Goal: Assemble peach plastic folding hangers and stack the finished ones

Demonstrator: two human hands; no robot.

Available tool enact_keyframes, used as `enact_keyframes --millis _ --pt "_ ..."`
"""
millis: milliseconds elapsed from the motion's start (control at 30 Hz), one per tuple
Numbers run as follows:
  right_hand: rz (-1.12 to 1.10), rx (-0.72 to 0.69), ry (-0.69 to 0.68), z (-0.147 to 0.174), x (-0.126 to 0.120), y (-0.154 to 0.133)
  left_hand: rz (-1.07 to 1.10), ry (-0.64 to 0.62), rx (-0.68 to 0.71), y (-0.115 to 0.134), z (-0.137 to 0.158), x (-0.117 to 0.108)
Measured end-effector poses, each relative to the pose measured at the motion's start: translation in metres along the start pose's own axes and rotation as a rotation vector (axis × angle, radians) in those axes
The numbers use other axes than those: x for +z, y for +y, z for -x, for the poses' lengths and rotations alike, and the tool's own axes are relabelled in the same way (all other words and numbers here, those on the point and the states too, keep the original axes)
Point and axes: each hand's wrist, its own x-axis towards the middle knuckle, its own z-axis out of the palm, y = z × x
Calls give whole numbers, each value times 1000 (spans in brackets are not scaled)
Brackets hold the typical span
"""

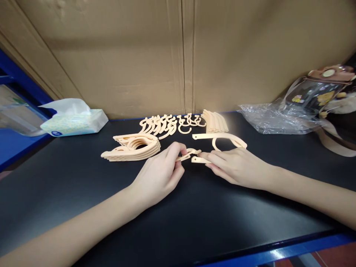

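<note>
Right fingers (218, 161) partly hide a hanger arm (198, 160).

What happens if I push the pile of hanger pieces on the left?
The pile probably won't roll, because it lies flat on the black table. It might slide apart, since it looks loosely stacked. It looks plasticky, so probably stiff.

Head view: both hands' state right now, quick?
Left hand: closed, pinching a small beige piece.
Right hand: closed on a beige bar, its holed end sticking out past the fingertips.
</note>
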Motion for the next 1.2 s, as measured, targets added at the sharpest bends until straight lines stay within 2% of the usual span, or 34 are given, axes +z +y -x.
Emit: enact_keyframes --millis 200,433,567,700,967,1200 --pt "-118 13 -58 0 2 2 -85 -74 97 3 1 -1" --pt "-205 -48 29 2 1 5 -74 -106 120 5 1 -1" --pt "-207 -48 42 2 1 4 -32 -178 120 5 0 -2" --pt "-205 -59 60 2 1 3 -35 -190 137 3 0 -3" --pt "-140 -82 115 3 5 2 -166 -235 202 -3 -1 -5" --pt "-164 -84 81 3 5 2 -327 -195 312 -4 -3 -6"
